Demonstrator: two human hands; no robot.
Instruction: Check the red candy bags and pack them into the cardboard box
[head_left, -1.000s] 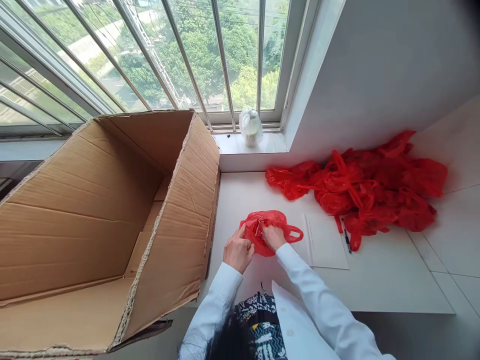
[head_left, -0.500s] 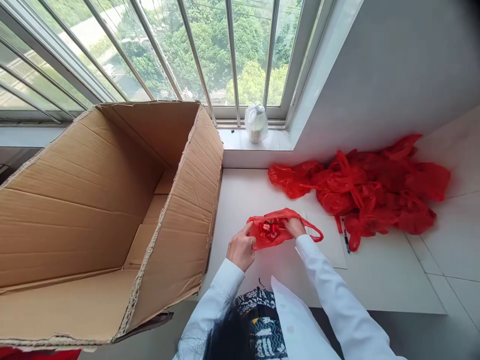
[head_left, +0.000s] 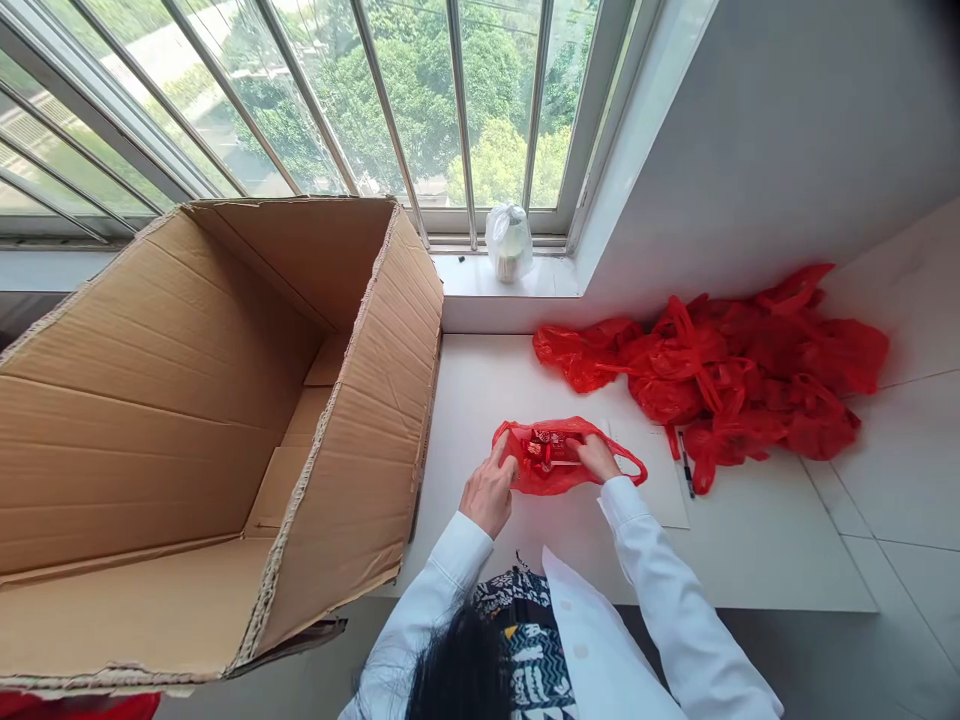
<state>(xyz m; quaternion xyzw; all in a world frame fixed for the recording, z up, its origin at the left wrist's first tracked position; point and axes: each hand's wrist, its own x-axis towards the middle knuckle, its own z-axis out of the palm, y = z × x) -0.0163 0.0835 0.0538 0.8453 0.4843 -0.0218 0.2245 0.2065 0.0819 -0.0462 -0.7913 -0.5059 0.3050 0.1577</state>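
A red plastic bag [head_left: 559, 484] lies on the white tabletop in front of me with its mouth open toward me. Inside it are shiny red wrapped pieces and a flat red packet [head_left: 555, 447] with light print. My left hand [head_left: 489, 494] is closed on the bag's left rim, its index finger reaching along the edge. From the right, my right hand [head_left: 598, 458] dips into the bag, fingers closed on the packet's right end; its fingertips are partly hidden. One bag handle loops out to the right, beyond my right hand.
A large open cardboard box [head_left: 360, 430] stands close on the left. Crumpled red bags [head_left: 720, 370] pile up at the back right, beside a pen [head_left: 686, 465] and a sheet of paper [head_left: 664, 500]. A knotted clear bag [head_left: 508, 245] sits on the sill.
The red packet now shows flatter and wider in the bag's mouth. My right hand has shifted slightly right, and my left index finger has stretched forward along the rim.
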